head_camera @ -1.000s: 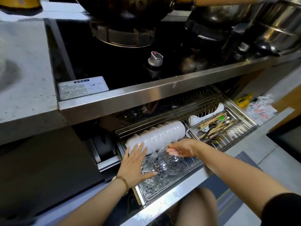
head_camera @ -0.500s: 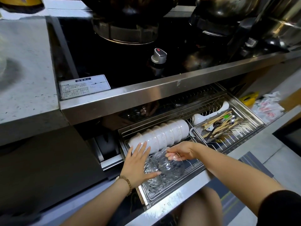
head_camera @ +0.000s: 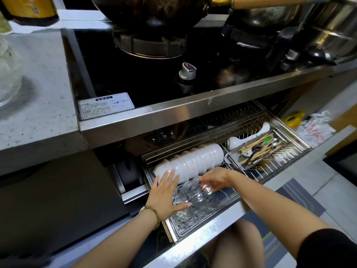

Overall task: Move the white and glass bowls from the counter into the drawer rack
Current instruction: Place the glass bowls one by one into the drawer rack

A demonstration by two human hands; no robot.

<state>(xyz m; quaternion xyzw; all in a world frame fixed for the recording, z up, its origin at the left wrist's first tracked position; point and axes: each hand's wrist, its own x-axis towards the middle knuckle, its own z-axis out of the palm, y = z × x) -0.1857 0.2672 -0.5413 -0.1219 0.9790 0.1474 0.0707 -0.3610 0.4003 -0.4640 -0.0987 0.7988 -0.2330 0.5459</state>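
Below the steel counter edge (head_camera: 173, 113) and the black hob, our pulled-out drawer rack (head_camera: 301, 141) holds the white bowls (head_camera: 191, 161), nested on their sides in a row running left to right along its rear rail. Just in front of them the glass bowls (head_camera: 191, 198) lie in a matching sideways row, its long axis parallel to the white stack. Our left hand (head_camera: 165, 194), fingers spread flat, presses against the left end of the glass row; our right hand (head_camera: 215, 179), fingers loosely curled, rests on the rightmost glass bowl. The row lies between our two palms, so we judge the next squeeze runs along that axis. A cutlery tray (head_camera: 258, 149) sits well to the right.
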